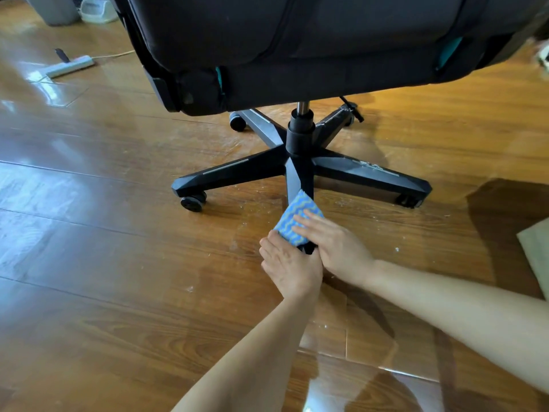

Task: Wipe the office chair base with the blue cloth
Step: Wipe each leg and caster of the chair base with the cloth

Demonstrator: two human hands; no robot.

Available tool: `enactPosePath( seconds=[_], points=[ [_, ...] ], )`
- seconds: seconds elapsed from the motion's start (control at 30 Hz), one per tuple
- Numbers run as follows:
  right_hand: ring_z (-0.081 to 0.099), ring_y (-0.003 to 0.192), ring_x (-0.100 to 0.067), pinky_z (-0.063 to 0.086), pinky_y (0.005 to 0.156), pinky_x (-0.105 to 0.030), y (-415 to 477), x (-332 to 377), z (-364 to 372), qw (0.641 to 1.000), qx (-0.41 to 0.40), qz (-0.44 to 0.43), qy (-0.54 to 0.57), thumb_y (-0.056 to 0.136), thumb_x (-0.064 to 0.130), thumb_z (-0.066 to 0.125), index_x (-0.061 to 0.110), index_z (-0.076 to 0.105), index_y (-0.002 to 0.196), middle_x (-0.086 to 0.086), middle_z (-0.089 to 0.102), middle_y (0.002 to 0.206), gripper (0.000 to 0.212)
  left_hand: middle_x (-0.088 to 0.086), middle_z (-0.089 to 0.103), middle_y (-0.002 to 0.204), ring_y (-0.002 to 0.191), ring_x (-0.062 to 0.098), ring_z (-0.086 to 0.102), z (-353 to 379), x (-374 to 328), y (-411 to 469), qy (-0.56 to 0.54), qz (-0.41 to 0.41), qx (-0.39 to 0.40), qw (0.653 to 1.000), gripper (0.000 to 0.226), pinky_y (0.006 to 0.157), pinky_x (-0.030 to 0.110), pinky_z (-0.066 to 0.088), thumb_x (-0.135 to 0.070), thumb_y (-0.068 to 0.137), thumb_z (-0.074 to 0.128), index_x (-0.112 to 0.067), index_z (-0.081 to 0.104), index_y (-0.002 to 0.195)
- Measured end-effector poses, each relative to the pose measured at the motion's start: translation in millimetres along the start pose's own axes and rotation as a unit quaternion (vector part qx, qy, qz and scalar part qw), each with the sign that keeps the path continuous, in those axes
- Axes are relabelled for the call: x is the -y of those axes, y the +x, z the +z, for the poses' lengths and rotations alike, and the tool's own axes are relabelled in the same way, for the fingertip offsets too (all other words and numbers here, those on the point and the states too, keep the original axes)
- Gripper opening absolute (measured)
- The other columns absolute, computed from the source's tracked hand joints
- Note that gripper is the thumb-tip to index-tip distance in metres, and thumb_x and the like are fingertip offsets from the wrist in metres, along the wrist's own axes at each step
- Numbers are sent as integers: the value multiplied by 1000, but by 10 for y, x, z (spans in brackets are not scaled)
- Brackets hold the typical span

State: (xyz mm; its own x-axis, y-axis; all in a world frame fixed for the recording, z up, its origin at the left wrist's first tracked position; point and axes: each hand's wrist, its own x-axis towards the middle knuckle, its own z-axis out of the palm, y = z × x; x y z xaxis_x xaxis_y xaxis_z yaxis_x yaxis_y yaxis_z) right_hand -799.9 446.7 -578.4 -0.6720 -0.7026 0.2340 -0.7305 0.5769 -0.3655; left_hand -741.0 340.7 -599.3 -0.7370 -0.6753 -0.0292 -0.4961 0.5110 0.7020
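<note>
The black five-legged office chair base (300, 162) stands on the wooden floor under the dark seat (297, 40). A blue cloth (297, 217) with a wavy yellow pattern is draped over the end of the nearest leg. My right hand (332, 248) lies flat on the cloth, pressing it against the leg. My left hand (289, 266) is wrapped around the tip of that same leg and the cloth's lower edge, hiding the caster there.
The wooden floor (118, 233) is glossy and speckled with white dust around the base. A white power strip (69, 66) with a cord lies at the far left, near a grey bin (53, 8). A pale mat edge (537, 251) shows at the right.
</note>
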Motion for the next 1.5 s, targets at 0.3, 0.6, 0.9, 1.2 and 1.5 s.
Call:
enactPosePath(
  seconds=[0.3, 0.6, 0.9, 1.2, 1.5],
  points=[
    [62, 123, -24, 61, 85, -41, 393, 44, -195, 996, -28, 12, -82, 87, -5, 63, 13, 78, 110, 0, 74, 121, 33, -1, 64, 100, 78, 22, 63, -222, -60, 100, 40, 22, 144, 989, 40, 59, 34, 44, -35, 90, 72, -21, 39, 109],
    [60, 114, -26, 54, 84, -40, 606, 112, -278, 989, -87, 113, -44, 87, 1, 55, 13, 77, 106, -2, 74, 113, 32, -12, 55, 85, 76, 21, 62, -547, 192, 116, 29, -22, 132, 991, 56, 51, 29, 42, -32, 90, 73, -23, 29, 123],
    [64, 114, -22, 54, 97, -33, 705, -367, -955, 940, -239, 238, -44, 87, -4, 55, 18, 74, 118, -4, 71, 121, 43, 1, 55, 140, 132, 29, 46, -895, 355, 414, 179, -23, 90, 979, 64, 111, 52, 36, -8, 89, 61, -23, 41, 148],
    [54, 136, -19, 44, 113, -34, 254, -21, -301, 976, -24, 217, 2, 97, 3, 43, 23, 64, 142, 7, 55, 152, 53, 11, 54, 143, 135, 36, 47, -1028, 242, 1039, 189, -4, 97, 977, 57, 112, 55, 36, -38, 96, 60, -16, 43, 146],
    [32, 154, -15, 23, 124, -29, -361, -83, -161, 993, 8, 101, -53, 101, 11, 48, 14, 55, 150, 0, 40, 164, 49, 13, 33, 162, 149, 35, 30, -614, 83, 1063, 246, 33, 45, 968, 101, 124, 54, 20, -39, 79, 60, -4, 15, 163]
  ],
)
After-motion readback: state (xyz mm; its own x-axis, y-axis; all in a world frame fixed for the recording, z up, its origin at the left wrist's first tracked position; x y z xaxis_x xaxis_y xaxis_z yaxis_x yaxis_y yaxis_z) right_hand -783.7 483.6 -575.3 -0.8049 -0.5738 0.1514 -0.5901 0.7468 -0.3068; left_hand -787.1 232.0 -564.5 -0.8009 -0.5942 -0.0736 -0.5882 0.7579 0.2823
